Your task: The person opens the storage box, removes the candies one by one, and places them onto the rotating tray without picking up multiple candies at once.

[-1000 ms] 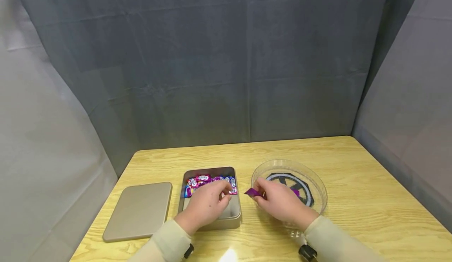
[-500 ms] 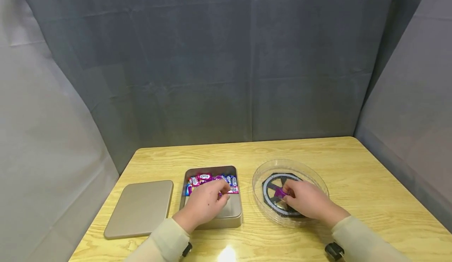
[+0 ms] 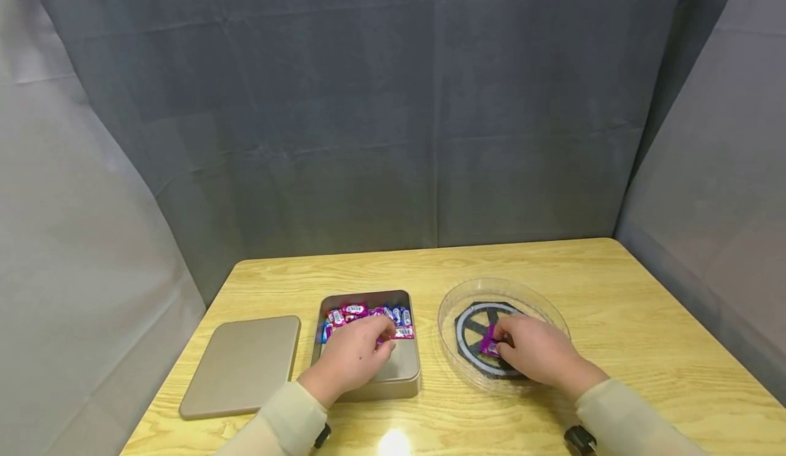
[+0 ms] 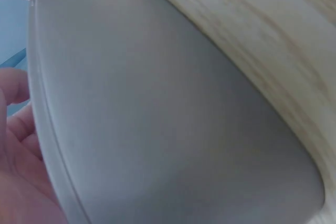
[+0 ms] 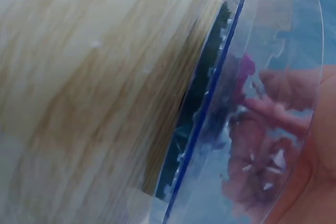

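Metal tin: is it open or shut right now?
Open: the lid lies on the table left of the metal tin, and wrapped sweets show inside.

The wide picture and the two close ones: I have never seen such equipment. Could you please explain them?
There is no machine; a person works bare-handed. The wide picture is from a camera on the head; the close ones, from one on each wrist. On the wooden table are a flat metallic lid, an open tin with small wrapped packets, and a clear round dish. The right hand holds a purple packet inside the dish; the left hand is over the tin, apparently holding nothing.
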`<state>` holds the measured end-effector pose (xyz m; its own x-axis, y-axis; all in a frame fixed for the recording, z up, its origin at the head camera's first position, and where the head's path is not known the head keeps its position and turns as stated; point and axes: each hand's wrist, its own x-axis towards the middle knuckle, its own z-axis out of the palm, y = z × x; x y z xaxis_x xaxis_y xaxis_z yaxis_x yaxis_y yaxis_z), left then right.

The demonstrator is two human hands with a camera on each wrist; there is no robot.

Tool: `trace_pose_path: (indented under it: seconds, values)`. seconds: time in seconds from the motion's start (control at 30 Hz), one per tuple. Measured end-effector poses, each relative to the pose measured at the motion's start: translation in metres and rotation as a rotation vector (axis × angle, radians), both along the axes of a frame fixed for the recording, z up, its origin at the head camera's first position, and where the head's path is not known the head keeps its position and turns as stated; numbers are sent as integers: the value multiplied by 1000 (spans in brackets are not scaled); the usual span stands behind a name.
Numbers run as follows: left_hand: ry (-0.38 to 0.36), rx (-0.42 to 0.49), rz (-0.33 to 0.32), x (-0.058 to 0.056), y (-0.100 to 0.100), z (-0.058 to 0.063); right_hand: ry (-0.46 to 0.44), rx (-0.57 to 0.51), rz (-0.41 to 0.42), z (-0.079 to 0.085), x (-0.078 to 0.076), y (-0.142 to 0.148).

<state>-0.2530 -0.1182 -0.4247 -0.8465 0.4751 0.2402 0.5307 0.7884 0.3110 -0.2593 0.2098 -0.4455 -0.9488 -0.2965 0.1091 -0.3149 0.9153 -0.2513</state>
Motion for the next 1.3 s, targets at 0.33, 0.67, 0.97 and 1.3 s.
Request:
trace_pose_path:
  seconds: [0.33,0.67,0.97,1.3]
  values:
    - [64,-112,61,-7,-15,-8,13,-75,26,9,2,-13]
    - [68,-222,141,-12,-30,-12,29,-120,88,18,-2,-34]
    - [87,-271,192,-18,-40,-13,36,-116,104,26,-7,-70]
    - [122,-366,123,-25,-44,-16,51,-127,182,28,-11,-99]
